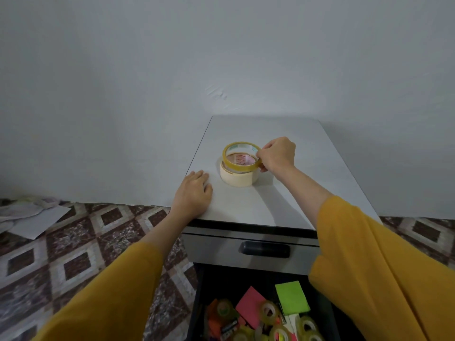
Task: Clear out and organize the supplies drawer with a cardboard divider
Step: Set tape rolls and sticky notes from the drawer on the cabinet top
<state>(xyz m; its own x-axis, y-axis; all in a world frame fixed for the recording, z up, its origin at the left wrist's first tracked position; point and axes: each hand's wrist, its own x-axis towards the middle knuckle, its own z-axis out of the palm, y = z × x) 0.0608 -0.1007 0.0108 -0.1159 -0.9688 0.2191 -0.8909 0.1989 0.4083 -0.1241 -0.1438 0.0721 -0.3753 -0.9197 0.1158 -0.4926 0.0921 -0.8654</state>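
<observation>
The right hand [277, 155] is pinching the clear roll [242, 169] at its 3 o'clock rim, seating it on the masking roll [236, 180] on the cabinet [283, 200]; the left hand [193, 190] is lying flat, fingers relaxed, at 8 o'clock of the stack. Lowering it level and centred is looking wisest, lest the stack slide.

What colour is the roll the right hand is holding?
Translucent yellow tape roll, best in the head view.
</observation>
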